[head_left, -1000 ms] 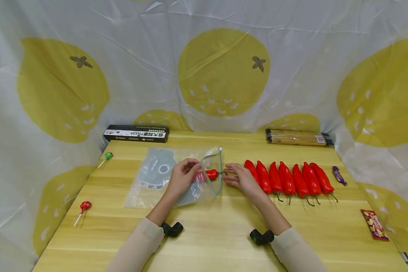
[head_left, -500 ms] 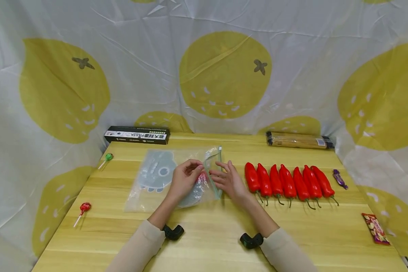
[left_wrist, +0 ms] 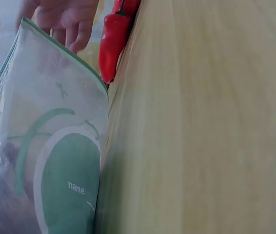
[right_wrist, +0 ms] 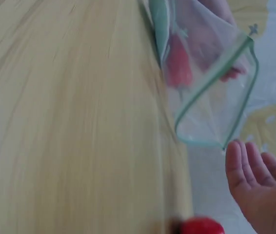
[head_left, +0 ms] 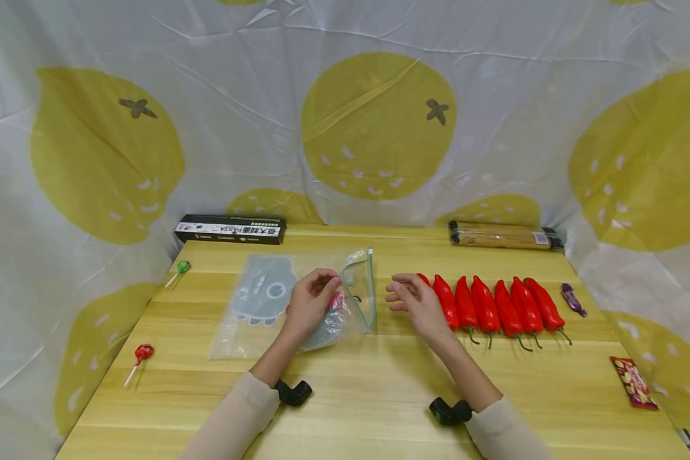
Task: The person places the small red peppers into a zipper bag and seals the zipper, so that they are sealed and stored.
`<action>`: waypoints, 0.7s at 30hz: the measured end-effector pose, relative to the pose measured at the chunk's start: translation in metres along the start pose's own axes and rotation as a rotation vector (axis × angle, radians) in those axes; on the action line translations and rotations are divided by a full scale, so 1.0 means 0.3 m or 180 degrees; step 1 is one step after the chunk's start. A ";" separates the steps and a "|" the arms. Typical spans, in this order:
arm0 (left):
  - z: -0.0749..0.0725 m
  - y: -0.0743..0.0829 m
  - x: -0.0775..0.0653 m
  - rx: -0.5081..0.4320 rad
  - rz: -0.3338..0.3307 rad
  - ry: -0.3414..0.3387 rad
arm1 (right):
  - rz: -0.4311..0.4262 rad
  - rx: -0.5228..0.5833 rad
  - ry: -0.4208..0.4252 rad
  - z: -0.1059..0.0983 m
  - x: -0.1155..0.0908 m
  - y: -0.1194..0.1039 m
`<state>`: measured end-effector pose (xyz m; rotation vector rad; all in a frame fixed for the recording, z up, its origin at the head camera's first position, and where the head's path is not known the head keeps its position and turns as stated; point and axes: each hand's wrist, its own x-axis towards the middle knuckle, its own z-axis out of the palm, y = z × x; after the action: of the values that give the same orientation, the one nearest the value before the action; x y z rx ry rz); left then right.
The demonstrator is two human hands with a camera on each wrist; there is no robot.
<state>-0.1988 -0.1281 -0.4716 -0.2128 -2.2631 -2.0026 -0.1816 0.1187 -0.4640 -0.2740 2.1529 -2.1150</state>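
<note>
A clear zip bag (head_left: 230, 335) with a grey-blue cartoon print lies on the table, its green-edged mouth facing right and held agape. My left hand (head_left: 307, 303) pinches the upper layer of the bag near that mouth. Inside, behind the cloudy plastic, a red chili pepper (right_wrist: 178, 63) shows, its stem toward the opening. My right hand (head_left: 422, 308) hovers between the bag and the peppers, fingers loosely bent and holding nothing. To its right several red chili peppers (head_left: 485, 305) lie side by side in a row, the leftmost partly hidden by that hand.
A black pasta box (head_left: 230, 230) lies at the back left, a pack of noodles (head_left: 500, 235) at the back right. Green (head_left: 183, 266) and red lollipops (head_left: 144, 351) lie at left. A purple candy (head_left: 573, 299) and a red snack packet (head_left: 634, 382) are at right.
The right hand pushed the pepper leftward through the bag's mouth, let go of it, and drew back right toward the row. The left hand kept its hold on the bag.
</note>
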 end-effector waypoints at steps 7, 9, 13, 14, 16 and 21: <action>0.000 0.045 -0.007 0.0082 -0.0010 -0.0019 | 0.0056 -0.1514 0.0691 -0.120 -0.071 -0.027; -0.003 0.048 -0.008 0.0066 -0.0002 -0.0029 | 0.0074 -0.1823 0.0783 -0.139 -0.081 -0.029; -0.007 0.048 -0.009 0.0065 -0.0045 -0.0039 | 0.0117 -0.2248 0.0883 -0.163 -0.091 -0.015; -0.007 0.048 -0.009 0.0060 -0.0065 -0.0039 | 0.0127 -0.2342 0.0900 -0.167 -0.091 -0.008; -0.007 0.048 -0.009 0.0062 -0.0094 -0.0037 | 0.0155 -0.2495 0.0924 -0.175 -0.090 0.007; -0.005 0.050 -0.011 0.0020 -0.0152 -0.0052 | 0.0183 -0.2795 0.0890 -0.188 -0.083 0.027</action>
<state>-0.1930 -0.1279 -0.4573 -0.1771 -2.3054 -2.0238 -0.1692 0.1789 -0.4719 0.0308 3.0825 -1.0949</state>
